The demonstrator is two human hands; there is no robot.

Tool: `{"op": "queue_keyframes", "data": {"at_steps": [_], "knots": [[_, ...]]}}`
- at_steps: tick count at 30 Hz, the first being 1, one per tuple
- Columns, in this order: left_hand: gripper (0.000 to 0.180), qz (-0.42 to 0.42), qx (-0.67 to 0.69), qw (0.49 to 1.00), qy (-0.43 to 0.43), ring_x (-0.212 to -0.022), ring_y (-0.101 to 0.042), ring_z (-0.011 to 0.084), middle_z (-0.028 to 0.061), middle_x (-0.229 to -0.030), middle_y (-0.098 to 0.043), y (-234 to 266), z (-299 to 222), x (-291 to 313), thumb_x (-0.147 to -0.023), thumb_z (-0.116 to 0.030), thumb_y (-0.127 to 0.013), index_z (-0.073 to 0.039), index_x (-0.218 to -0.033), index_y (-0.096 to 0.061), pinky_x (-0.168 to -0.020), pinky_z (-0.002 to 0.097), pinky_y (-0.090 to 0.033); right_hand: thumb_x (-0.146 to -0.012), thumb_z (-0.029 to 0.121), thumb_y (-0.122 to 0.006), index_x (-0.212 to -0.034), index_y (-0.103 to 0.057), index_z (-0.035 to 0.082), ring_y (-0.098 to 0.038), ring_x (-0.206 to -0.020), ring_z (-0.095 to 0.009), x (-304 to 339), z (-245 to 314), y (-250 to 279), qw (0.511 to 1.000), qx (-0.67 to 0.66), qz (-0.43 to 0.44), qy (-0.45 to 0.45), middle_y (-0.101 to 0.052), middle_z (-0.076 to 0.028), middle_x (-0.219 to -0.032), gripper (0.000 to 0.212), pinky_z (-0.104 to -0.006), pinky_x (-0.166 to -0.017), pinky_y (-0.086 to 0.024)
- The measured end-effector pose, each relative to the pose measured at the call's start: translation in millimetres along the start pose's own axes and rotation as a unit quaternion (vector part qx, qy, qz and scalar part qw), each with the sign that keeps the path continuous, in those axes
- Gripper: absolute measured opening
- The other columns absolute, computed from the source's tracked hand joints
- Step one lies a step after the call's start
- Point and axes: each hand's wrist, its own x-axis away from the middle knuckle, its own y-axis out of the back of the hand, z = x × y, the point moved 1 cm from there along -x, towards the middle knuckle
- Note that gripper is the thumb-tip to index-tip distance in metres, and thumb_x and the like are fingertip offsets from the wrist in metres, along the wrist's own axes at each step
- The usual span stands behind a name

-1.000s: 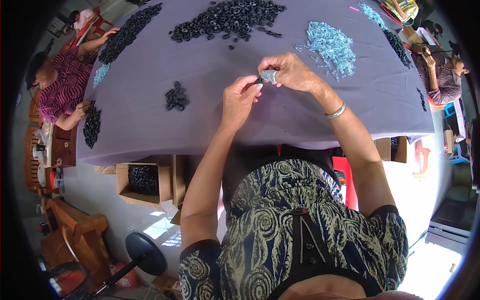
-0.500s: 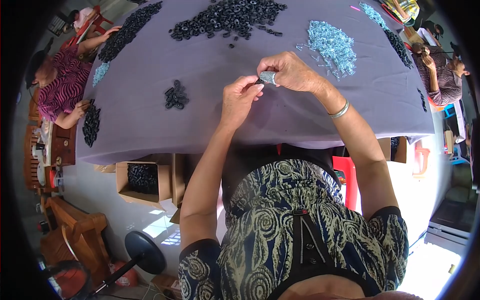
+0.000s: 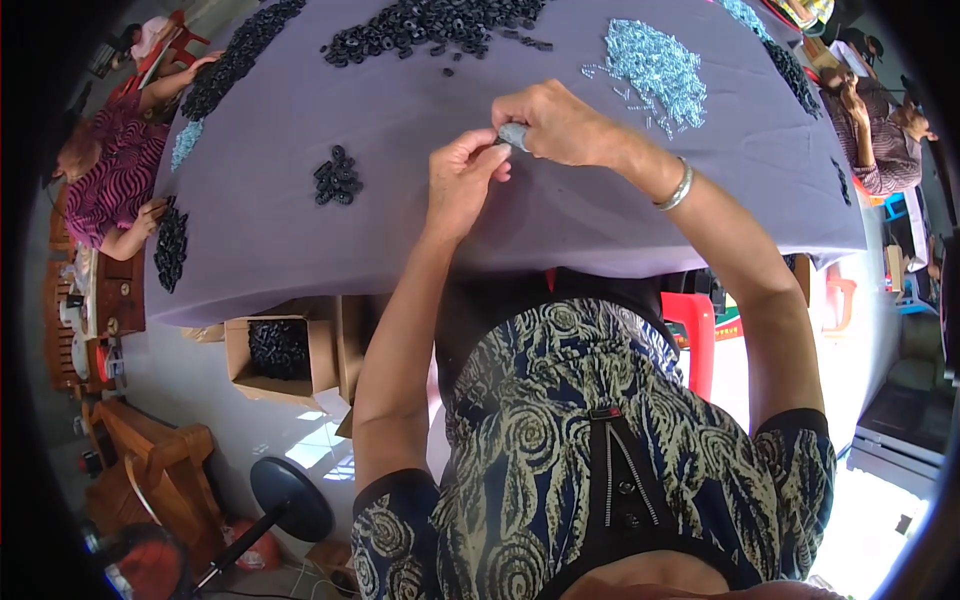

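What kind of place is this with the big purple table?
It looks like a small workroom, perhaps in somebody's home. Heaps of black pieces and shiny pieces lie on the table, people are at both sides, and a box below holds more black ones.

Wooden chair point(image 3: 183, 452), round black base point(image 3: 292, 498)

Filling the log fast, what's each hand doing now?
Left hand: fingers pinched closed; anything held is too hidden to tell.
Right hand: fingers closed, meeting the left's; anything held is hidden.
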Motion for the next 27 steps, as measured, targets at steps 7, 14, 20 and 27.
{"op": "queue_keyframes", "data": {"at_steps": [7, 14, 20, 27], "knots": [[0.018, -0.002, -0.017, 1.000, 0.025, -0.071, -0.061, 0.0102, 0.0066, -0.087, -0.066, -5, 4, 3, -0.089, -0.003, -0.064, 0.005, -0.105, -0.066, -0.067, 0.0245, -0.054, -0.082, 0.000, -0.055, -0.088, -0.064, 0.001, -0.058, -0.059, -0.012, 16, -6, 2, 0.994, -0.069, 0.024, -0.080, -0.061, -0.007, -0.065, 0.011, -0.0304, -0.053, -0.048], [0.021, -0.009, 0.034, 0.999, -0.018, -0.078, -0.062, 0.0116, 0.0045, -0.094, -0.064, -1, 0, 6, -0.088, -0.003, -0.066, 0.001, -0.108, -0.066, -0.071, 0.0254, -0.053, -0.098, 0.039, -0.045, -0.088, -0.063, 0.003, -0.055, -0.060, -0.010, 27, -14, 9, 0.944, -0.254, -0.027, -0.209, -0.058, -0.004, -0.074, 0.042, -0.0252, -0.051, -0.049], [0.018, 0.034, 0.037, 0.992, -0.120, -0.090, -0.060, 0.0116, 0.0021, -0.099, -0.056, -9, -9, 10, -0.087, 0.004, -0.065, 0.002, -0.104, -0.066, -0.082, 0.0269, -0.051, -0.090, 0.063, -0.047, -0.075, -0.054, 0.006, -0.038, -0.050, -0.007, 31, -16, -25, 0.866, -0.436, 0.034, -0.244, -0.044, 0.001, -0.064, 0.060, -0.0225, -0.042, -0.030], [0.015, 0.043, 0.044, 0.991, -0.118, -0.087, -0.059, 0.0110, 0.0017, -0.094, -0.054, -15, -11, 13, -0.087, 0.005, -0.063, 0.003, -0.102, -0.066, -0.083, 0.0275, -0.050, -0.092, 0.040, -0.061, -0.068, -0.049, 0.015, -0.024, -0.048, -0.002, 31, -11, -57, 0.716, -0.671, -0.052, -0.185, -0.033, 0.009, -0.058, 0.036, -0.0194, -0.040, -0.014]]}}
